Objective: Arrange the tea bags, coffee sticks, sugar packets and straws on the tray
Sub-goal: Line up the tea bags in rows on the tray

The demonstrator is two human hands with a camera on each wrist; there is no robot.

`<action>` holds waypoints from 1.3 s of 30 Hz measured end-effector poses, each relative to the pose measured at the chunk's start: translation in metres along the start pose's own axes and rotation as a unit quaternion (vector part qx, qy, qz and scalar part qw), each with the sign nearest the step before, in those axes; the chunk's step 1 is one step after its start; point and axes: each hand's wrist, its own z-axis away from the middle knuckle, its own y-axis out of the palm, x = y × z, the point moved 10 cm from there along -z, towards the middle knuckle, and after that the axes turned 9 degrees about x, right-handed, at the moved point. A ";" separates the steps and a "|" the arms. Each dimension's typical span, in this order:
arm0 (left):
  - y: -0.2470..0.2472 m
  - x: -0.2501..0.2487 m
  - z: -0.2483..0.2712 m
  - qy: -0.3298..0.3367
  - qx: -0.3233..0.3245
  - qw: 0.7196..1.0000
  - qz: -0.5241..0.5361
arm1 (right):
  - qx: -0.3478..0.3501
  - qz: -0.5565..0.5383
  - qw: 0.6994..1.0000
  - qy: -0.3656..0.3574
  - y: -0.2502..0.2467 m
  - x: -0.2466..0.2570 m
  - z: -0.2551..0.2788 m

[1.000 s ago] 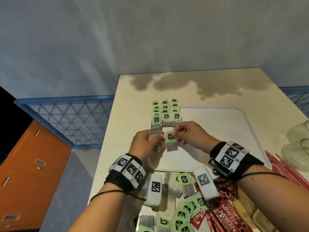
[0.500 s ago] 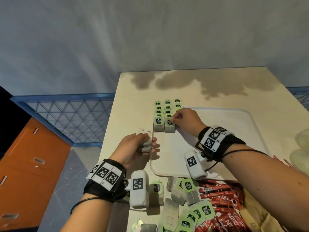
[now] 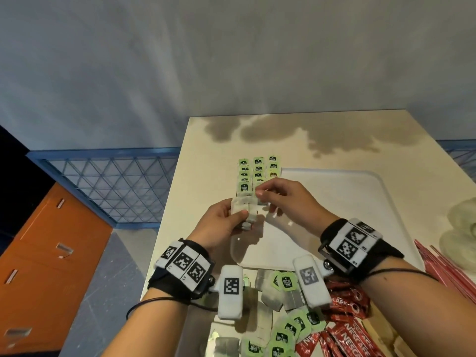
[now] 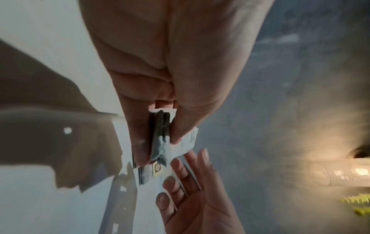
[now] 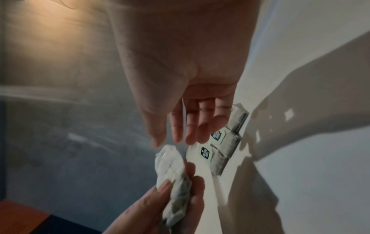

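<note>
My left hand grips a small bundle of white tea bags above the near left part of the white tray. My right hand meets the bundle's top, thumb and forefinger pinching a tea bag there. The left wrist view shows the bundle edge-on between thumb and fingers. From the right wrist, the bundle sits just below my fingertips, with a thin white sliver between thumb and forefinger. Three rows of green-tagged tea bags lie at the tray's far left corner.
Loose tea bags and red coffee sticks are heaped at the table's near edge. Red straws and a clear plastic bag lie to the right. The table's left edge drops to a blue railing.
My right hand set a tea bag at the near end of the rows, then came back to the bundle. My left hand moved right and up to meet it.
</note>
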 end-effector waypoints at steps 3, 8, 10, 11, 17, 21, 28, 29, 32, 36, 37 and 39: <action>0.008 -0.005 0.001 0.009 -0.012 0.999 -0.047 | -0.001 0.027 0.999 -0.020 0.002 0.006 0.009; 0.003 -0.010 0.006 0.029 -0.068 0.992 -0.101 | -0.042 0.016 0.999 0.001 -0.010 -0.008 0.025; -0.009 -0.018 0.011 0.056 -0.135 0.980 -0.136 | -0.059 0.011 0.998 0.014 -0.015 -0.011 0.031; -0.012 -0.024 0.014 0.070 -0.162 0.971 -0.158 | -0.066 0.009 0.998 0.019 -0.017 -0.011 0.034; 0.036 -0.044 0.022 0.108 -0.123 0.954 -0.253 | -0.084 -0.024 0.996 0.030 -0.014 -0.011 0.040; 0.046 -0.038 0.020 0.095 -0.119 0.960 -0.236 | -0.083 -0.042 0.995 0.034 -0.009 -0.010 0.041; 0.031 -0.025 0.011 0.079 -0.125 0.960 -0.237 | -0.045 -0.010 0.999 0.027 -0.012 -0.019 0.046; 0.030 -0.019 0.009 0.067 -0.115 0.964 -0.229 | -0.044 0.016 0.999 0.023 -0.013 -0.021 0.046; 0.024 -0.005 0.003 0.016 -0.099 0.974 -0.202 | -0.056 0.065 0.996 0.029 -0.022 -0.030 0.041; 0.013 0.016 0.005 -0.062 -0.098 0.993 0.037 | -0.092 0.064 0.990 0.087 -0.040 -0.058 0.027; 0.010 0.016 0.005 -0.071 -0.097 0.990 0.072 | -0.108 0.035 0.989 0.098 -0.045 -0.064 0.024; 0.003 0.016 0.003 -0.079 -0.092 0.985 0.125 | -0.136 -0.012 0.985 0.108 -0.053 -0.071 0.018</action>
